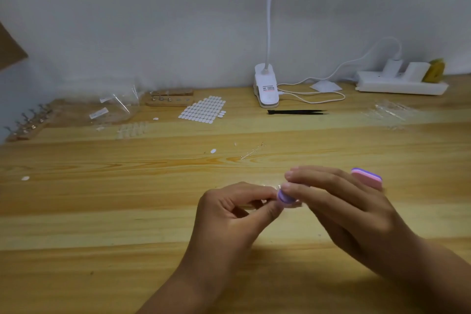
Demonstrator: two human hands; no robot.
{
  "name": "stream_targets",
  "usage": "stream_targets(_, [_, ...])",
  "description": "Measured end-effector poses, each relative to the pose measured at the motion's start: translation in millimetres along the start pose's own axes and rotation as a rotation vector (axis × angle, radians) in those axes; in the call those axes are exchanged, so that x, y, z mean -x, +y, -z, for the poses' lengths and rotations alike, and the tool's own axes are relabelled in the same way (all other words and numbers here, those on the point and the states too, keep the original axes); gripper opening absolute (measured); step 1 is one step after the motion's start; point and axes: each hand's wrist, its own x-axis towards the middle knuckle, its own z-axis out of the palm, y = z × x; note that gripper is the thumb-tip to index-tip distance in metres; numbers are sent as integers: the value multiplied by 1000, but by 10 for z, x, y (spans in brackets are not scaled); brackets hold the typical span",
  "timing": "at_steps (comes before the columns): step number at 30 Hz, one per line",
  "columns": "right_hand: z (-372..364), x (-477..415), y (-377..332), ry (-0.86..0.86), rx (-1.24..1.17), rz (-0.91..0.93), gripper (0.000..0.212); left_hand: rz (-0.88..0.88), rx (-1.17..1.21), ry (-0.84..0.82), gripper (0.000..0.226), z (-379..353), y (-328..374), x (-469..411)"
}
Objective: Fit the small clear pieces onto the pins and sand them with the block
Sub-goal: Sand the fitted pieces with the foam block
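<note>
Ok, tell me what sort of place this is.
Likely a small craft workbench, perhaps for nail tips: a wooden table with a clip-on lamp, wooden pin stands and a sheet of white oval tabs.

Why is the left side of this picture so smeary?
Head view: the wide lens likely softens the edges, so the pin racks and plastic bags at far left blur. Head view: dim light; the left hand and right hand cast a soft shadow on the table toward the camera.

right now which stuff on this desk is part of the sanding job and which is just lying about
Job: sanding block in right hand; left hand pinching something tiny; wooden pin racks; clear pieces.
Lying about: lamp; tweezers; power strip; plastic bags.
</note>
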Motion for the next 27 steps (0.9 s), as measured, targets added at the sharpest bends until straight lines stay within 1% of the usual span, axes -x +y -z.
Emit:
stream_targets(3, [5,-6,28,46,4,-99,32,19,-22,31,17,-3,-15,-3])
stream_targets(7, [-21,-10,-59,48,-63,-45,28,7,3,48,11,0,27,-15])
stream_targets(8, [-24,-13,-39,52,-39,-73,27,8,9,59,11,1,38,-16])
stream_targets(10, [0,-18,69,66,77,-239,24,35,50,94,10,1,60,-16])
stream_targets(11, [26,-18,145,29,137,-356,23,58,74,107,8,1,72,-14])
stream_targets(13, [86,-14,277,-150,229,-593,20,90,97,114,9,-1,93,-14])
stream_targets(14, [96,-1,324,-242,268,-666,19,101,103,110,8,-5,90,-14])
stream_targets(15, [101,14,356,-300,289,-684,21,115,104,106,8,-10,86,-15])
stream_targets(16, [101,33,367,-310,279,-662,24,129,96,103,10,-19,78,-15])
stream_targets(17, [102,35,345,-269,212,-621,26,143,83,101,12,-27,67,-12])
stream_targets(19, [111,-42,204,-158,-37,-539,32,162,54,91,16,-44,55,-6])
stream_targets(21, [86,-82,70,-119,-207,-424,33,168,34,69,19,-47,53,4])
stream_targets(23, [48,-113,-26,-100,-223,-339,27,166,23,31,19,-39,53,14])
stream_targets(27, [18,-122,-35,-49,-275,-349,20,149,29,-19,20,-34,76,21])
